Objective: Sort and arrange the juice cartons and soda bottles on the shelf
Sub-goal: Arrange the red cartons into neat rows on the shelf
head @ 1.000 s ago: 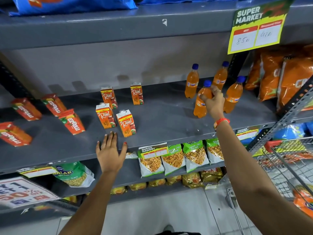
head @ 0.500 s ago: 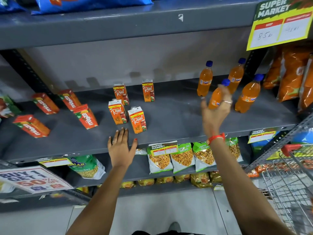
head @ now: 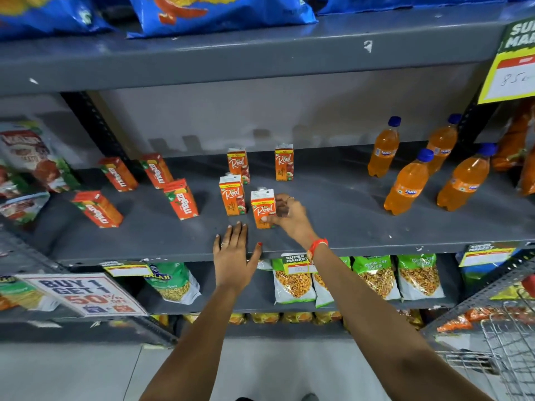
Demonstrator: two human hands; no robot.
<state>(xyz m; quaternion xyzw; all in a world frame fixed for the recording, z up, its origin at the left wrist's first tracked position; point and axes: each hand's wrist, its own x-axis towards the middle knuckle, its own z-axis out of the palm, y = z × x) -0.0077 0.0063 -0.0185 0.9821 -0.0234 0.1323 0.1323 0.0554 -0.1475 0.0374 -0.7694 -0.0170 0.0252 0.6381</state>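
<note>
From the head view, the right hand (head: 285, 215) has left the soda bottles (head: 406, 182) at 2 o'clock on the shelf (head: 333, 221) and crossed to the centre, where its fingers now close on the front Real carton (head: 263, 209), thumb low on the face, the carton standing upright. The left hand (head: 233, 256) stays flat and open on the shelf edge at 6 o'clock, holding nothing. Three more Real cartons (head: 232, 198) stand just behind, four Maaza cartons (head: 181, 199) lean at 9 o'clock. The four bottles look grouped; my guess is that the work has turned to squaring up the Real cartons.
</note>
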